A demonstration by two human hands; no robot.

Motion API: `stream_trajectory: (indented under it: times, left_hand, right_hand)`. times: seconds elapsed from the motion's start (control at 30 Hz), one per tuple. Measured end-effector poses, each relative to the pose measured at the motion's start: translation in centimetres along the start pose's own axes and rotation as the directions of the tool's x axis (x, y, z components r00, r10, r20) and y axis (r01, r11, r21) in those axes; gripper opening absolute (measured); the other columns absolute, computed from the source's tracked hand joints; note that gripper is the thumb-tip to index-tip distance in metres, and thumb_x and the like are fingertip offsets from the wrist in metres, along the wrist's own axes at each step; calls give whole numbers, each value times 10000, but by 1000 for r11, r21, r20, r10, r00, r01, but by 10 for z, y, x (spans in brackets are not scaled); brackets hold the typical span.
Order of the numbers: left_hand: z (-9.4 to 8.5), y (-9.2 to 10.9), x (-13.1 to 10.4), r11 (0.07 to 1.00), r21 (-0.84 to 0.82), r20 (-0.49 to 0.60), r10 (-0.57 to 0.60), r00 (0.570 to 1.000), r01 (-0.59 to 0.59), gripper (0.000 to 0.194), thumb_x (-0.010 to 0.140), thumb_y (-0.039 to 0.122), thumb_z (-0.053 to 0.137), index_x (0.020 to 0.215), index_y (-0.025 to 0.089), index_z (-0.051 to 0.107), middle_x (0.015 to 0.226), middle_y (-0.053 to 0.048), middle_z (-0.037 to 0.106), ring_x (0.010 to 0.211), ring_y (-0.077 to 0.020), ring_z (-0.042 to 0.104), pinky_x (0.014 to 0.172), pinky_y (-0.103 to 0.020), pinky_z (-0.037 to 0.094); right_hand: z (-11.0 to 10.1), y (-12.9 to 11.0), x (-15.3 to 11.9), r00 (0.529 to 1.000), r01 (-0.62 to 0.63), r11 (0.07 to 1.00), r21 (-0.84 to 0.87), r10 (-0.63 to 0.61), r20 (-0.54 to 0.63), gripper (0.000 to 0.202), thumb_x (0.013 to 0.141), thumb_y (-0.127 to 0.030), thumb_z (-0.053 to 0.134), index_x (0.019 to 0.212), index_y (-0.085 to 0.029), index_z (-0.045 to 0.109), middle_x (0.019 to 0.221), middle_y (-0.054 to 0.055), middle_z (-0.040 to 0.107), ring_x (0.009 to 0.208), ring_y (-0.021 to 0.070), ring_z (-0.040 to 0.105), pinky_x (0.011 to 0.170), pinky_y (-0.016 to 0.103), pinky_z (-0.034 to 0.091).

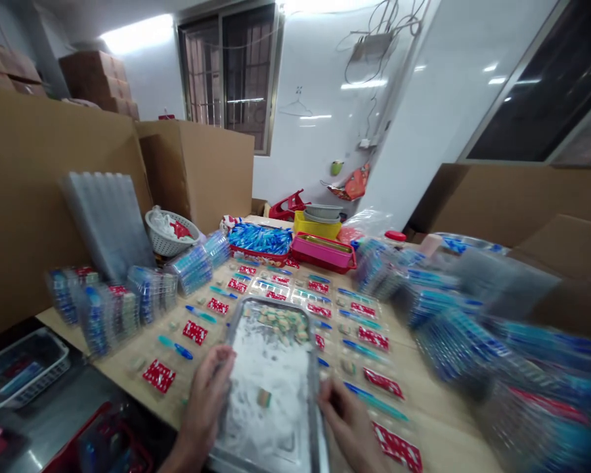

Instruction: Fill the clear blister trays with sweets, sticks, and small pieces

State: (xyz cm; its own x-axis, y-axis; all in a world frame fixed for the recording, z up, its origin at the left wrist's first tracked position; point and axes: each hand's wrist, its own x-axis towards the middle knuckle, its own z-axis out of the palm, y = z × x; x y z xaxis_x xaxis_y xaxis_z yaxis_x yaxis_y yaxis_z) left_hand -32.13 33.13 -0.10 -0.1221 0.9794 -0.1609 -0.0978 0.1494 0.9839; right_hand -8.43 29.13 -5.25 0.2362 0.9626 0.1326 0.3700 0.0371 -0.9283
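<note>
A metal tray (312,407) dusted with white powder lies at the front middle of the table, slightly tilted in view. Small beige-green pieces (284,324) are heaped at its far end, and one lone piece (264,397) sits nearer. My left hand (207,394) is at the tray's left edge, fingers curled against the rim. My right hand (347,420) is beside the right edge, fingers bent together; whether it holds something is hard to tell. Around the tray stand rows of clear packs with red dotted packets (195,332) and blue tools (367,350).
Stacks of filled clear packs (460,341) line the right side, more (111,315) the left. Behind are a basket of blue tools (260,238), a pink container (322,251) and a white basket (171,233). Large cardboard boxes (217,171) enclose the back left.
</note>
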Motion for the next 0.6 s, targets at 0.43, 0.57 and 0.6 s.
stream_trajectory:
  times: [0.43, 0.57, 0.6]
  left_hand:
    - [-147, -8, 39, 981, -195, -358, -65, 931, -6, 517, 370, 560, 806, 706, 197, 655, 759, 7, 670, 825, -173, 584, 662, -223, 481]
    - [-129, -10, 49, 979, -167, -357, 52, 933, -118, 453, 447, 518, 788, 721, 193, 630, 721, 9, 654, 778, -178, 589, 674, -256, 473]
    - [-123, -10, 52, 978, -165, -346, 61, 936, -124, 441, 471, 516, 778, 722, 187, 625, 715, 10, 647, 769, -175, 586, 674, -256, 466]
  right_hand:
    - [155, -34, 22, 971, 141, 990, 18, -142, 192, 83, 716, -144, 420, 657, -195, 447, 649, -3, 532, 621, 144, 472, 575, 239, 338]
    - [147, -29, 38, 967, 168, 985, -44, -156, 201, 74, 714, -157, 418, 655, -200, 426, 630, -7, 507, 609, 150, 463, 569, 243, 333]
    - [143, -27, 42, 965, 174, 982, -68, -157, 208, 75, 711, -157, 418, 652, -202, 420, 625, -9, 502, 606, 151, 461, 566, 243, 330]
